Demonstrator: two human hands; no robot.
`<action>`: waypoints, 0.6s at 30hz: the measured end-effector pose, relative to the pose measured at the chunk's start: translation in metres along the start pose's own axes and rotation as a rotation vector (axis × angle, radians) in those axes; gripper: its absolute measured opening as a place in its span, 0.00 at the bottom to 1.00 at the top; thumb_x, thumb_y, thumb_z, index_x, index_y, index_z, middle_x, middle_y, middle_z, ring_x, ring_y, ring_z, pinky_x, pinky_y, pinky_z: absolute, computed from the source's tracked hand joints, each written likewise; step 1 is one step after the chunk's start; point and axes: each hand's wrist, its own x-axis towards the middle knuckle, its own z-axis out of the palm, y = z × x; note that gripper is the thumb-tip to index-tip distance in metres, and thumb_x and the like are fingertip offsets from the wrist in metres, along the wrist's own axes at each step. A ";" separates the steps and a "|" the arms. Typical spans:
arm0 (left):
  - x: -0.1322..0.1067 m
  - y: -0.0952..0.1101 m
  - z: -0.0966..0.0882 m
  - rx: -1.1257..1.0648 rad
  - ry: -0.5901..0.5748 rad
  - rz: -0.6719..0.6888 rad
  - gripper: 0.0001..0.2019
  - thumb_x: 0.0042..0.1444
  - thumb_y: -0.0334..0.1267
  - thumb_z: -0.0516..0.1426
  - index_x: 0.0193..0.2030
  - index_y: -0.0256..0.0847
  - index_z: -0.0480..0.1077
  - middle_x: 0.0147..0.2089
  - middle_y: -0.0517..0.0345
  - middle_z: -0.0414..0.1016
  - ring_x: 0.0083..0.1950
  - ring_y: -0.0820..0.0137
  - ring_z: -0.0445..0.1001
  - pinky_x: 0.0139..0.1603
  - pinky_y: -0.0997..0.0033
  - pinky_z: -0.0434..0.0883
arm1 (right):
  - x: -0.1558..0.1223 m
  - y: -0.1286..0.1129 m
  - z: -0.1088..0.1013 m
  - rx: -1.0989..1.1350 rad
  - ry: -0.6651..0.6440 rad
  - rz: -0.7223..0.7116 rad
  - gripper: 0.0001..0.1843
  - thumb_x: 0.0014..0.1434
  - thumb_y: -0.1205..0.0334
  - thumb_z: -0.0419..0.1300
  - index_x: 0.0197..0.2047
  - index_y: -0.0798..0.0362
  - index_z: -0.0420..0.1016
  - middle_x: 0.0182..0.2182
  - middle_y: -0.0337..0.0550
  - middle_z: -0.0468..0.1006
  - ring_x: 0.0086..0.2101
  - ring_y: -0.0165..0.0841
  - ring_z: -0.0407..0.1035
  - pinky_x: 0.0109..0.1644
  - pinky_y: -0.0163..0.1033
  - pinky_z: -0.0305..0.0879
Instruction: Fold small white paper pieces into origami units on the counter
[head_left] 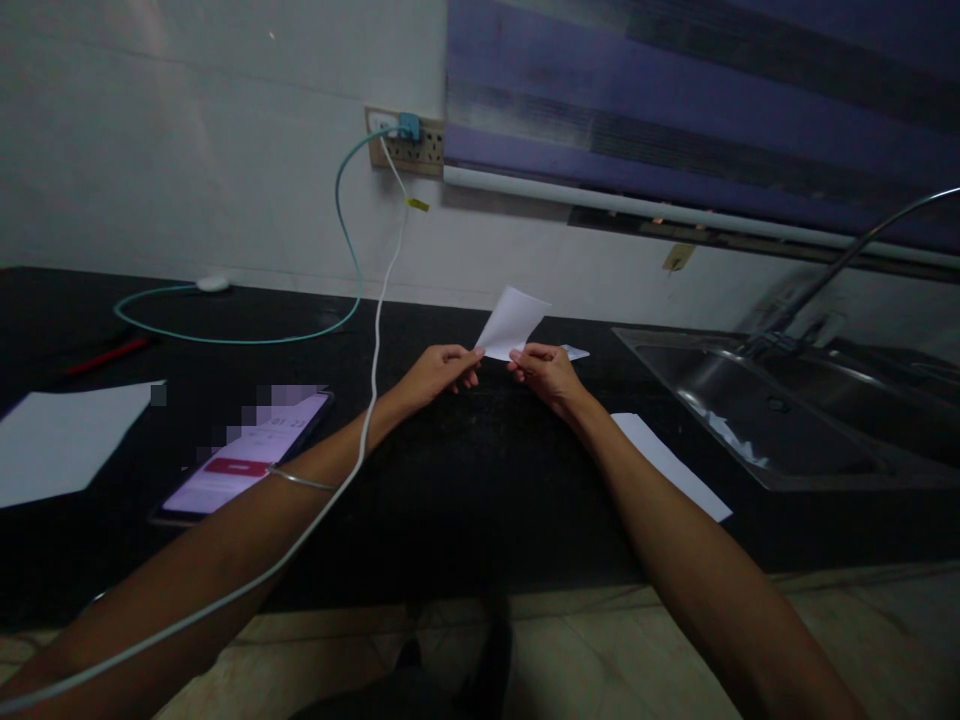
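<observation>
A small white sheet of paper [514, 320] is held up above the black counter, slightly curled. My left hand [450, 366] pinches its lower left corner between thumb and fingers. At the lower right edge, my right hand [546, 372] grips the same sheet, also in a pinch. Behind the right hand, a small pale piece [576, 352] lies on the counter, partly hidden. Beside my right forearm rests another white paper strip [667, 465], partly covered by the arm.
A phone [240, 455] with a lit screen and a white paper stack [71, 440] lie left. A white cable [375, 370] crosses my left arm from the wall socket [427, 145]. A teal cable [225, 341] loops behind. The steel sink [780, 430] is at right.
</observation>
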 end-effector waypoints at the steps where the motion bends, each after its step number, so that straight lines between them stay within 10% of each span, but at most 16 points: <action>1: 0.000 0.000 0.000 0.014 -0.012 0.002 0.14 0.62 0.46 0.60 0.30 0.39 0.77 0.28 0.52 0.78 0.26 0.73 0.71 0.27 0.73 0.63 | 0.000 0.000 0.001 -0.018 -0.019 0.009 0.15 0.48 0.51 0.73 0.26 0.52 0.78 0.24 0.40 0.76 0.24 0.28 0.63 0.30 0.37 0.58; 18: 0.001 0.001 -0.002 0.049 -0.113 -0.015 0.20 0.65 0.45 0.55 0.27 0.36 0.80 0.28 0.46 0.81 0.27 0.71 0.74 0.31 0.71 0.65 | -0.002 0.002 0.000 -0.089 -0.113 0.078 0.14 0.50 0.52 0.71 0.25 0.52 0.76 0.24 0.40 0.75 0.23 0.27 0.61 0.30 0.38 0.56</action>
